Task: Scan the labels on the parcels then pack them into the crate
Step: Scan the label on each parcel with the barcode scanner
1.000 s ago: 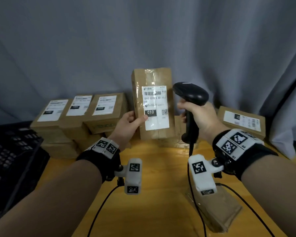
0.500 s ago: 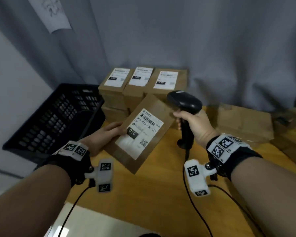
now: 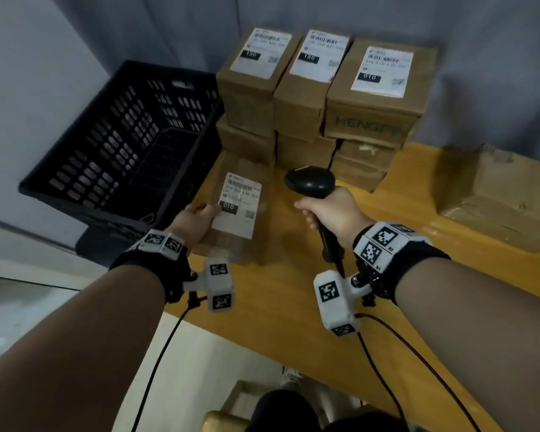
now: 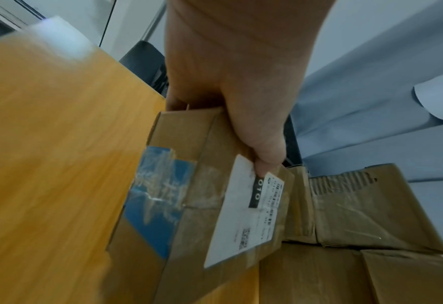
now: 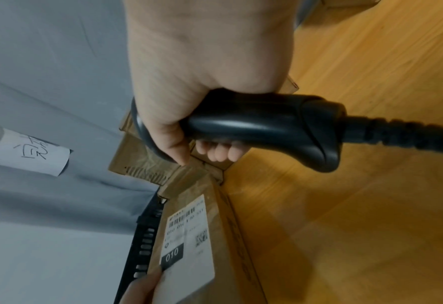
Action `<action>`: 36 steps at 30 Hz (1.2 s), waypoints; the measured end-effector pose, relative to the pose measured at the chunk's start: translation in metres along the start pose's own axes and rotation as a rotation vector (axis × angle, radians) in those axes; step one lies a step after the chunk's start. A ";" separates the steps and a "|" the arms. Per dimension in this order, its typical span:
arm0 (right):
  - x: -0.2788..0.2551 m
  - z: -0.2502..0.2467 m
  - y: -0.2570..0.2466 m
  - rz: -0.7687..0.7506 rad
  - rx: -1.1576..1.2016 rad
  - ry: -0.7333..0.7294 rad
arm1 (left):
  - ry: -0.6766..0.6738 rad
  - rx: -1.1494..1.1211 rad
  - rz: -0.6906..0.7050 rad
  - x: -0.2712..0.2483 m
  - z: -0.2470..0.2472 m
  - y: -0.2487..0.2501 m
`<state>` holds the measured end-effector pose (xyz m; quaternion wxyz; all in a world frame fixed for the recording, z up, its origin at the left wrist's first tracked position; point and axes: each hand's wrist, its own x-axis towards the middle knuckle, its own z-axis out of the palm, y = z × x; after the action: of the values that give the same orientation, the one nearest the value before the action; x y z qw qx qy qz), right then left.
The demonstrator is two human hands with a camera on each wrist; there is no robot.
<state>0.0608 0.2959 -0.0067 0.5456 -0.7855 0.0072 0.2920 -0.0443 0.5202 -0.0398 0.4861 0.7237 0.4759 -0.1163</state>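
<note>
My left hand grips a flat brown parcel with a white "010" label, thumb on the label. The parcel is held face up, low over the left end of the wooden table, just right of the black slotted crate. My right hand holds the black barcode scanner by its handle, its head close to the right of the parcel. The crate looks empty where its inside shows.
A stack of labelled brown parcels stands at the back of the table beside the crate. Another brown parcel lies at the right. A grey curtain hangs behind. The scanner's cable runs off the table's front edge.
My left hand has lowered the parcel from upright in front of the scanner to face up near the crate, moving it left. The scanner stayed in my right hand. The view swung left and down.
</note>
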 end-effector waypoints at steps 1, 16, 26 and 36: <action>0.002 0.002 0.001 0.007 -0.007 -0.001 | 0.010 0.059 0.017 0.005 0.000 0.001; -0.024 -0.094 -0.002 0.154 0.111 0.043 | 0.095 0.365 0.434 -0.040 0.065 0.091; -0.133 -0.260 0.061 0.259 0.124 0.085 | -0.144 0.338 0.622 -0.172 0.233 0.129; -0.202 -0.356 0.173 0.340 0.106 0.388 | -0.527 0.441 0.366 -0.255 0.360 0.077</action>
<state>-0.0033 -0.1431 0.0233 0.5175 -0.7846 0.2588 0.2227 -0.0090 0.0747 -0.0133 0.4373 0.8291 0.1614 -0.3089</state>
